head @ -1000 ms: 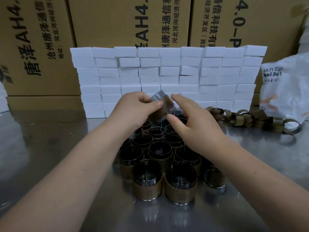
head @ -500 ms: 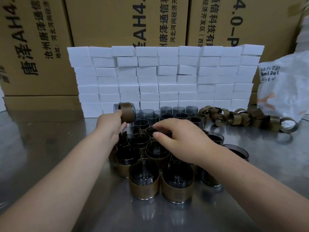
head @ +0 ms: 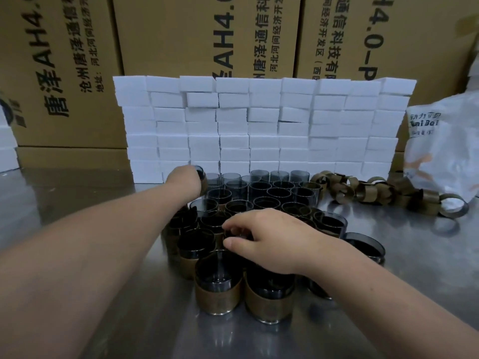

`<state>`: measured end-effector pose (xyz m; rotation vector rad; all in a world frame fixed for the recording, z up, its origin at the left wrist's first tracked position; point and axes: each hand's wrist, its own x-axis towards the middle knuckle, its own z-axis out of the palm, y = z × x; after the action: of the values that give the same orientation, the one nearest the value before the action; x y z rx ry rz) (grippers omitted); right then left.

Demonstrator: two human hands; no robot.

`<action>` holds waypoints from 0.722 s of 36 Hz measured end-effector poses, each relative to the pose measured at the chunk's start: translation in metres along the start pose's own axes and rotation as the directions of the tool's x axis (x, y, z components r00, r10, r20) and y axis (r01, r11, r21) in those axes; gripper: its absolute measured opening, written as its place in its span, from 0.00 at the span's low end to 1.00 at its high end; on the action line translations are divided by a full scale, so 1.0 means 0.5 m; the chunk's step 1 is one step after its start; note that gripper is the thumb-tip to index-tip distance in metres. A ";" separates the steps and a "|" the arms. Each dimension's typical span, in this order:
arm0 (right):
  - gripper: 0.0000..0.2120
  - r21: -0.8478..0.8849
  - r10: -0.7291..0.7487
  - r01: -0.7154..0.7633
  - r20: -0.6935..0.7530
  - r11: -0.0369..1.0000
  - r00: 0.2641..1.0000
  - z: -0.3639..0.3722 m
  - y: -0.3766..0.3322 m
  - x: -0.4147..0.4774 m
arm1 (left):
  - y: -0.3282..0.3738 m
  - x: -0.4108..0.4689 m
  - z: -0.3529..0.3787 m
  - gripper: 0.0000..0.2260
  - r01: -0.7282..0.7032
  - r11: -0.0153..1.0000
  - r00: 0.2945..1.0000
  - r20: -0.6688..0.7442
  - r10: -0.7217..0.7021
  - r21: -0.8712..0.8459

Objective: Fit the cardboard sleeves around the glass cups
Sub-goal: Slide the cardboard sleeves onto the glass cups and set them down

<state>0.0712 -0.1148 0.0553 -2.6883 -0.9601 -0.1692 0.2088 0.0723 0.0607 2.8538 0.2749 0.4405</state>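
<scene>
Sleeving cups [head: 269, 195] on a table [head: 414, 242].
One sleeved cup [head: 203, 180] is gripped by the left hand [head: 184, 183] at the cluster's far-left edge; a central cup [head: 237, 235] is pinched by the right hand [head: 274, 242].

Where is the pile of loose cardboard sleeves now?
In the head view, the loose cardboard sleeves lie on the right of the steel table, beside the glass cups, before the stacked white blocks and the white plastic bag.

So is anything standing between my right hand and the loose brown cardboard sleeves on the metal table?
Yes: dark glass cups stand between the right hand and the brown cardboard sleeves; above their rims nothing visible blocks.
</scene>
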 end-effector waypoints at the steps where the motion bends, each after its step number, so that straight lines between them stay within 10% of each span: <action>1: 0.19 0.000 -0.003 0.003 -0.001 1.000 1.000 -0.001 0.000 0.000 | 0.004 0.000 0.003 0.06 -0.007 0.999 1.000 0.022 0.006 0.047; 15: 0.19 -0.014 -0.027 0.027 -0.008 1.000 1.000 0.006 0.001 0.002 | 0.015 -0.019 0.027 0.17 -0.079 0.994 0.977 0.204 0.063 0.069; 26: 0.09 -0.021 0.012 -0.016 -0.181 1.000 0.983 -0.004 0.008 0.004 | 0.091 -0.161 0.021 0.06 -0.288 0.951 0.900 0.307 0.308 -0.110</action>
<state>0.0751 -0.1173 0.0568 -2.6435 -0.8890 -0.4154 0.1433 0.0088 0.0412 2.8512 -0.2364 0.0274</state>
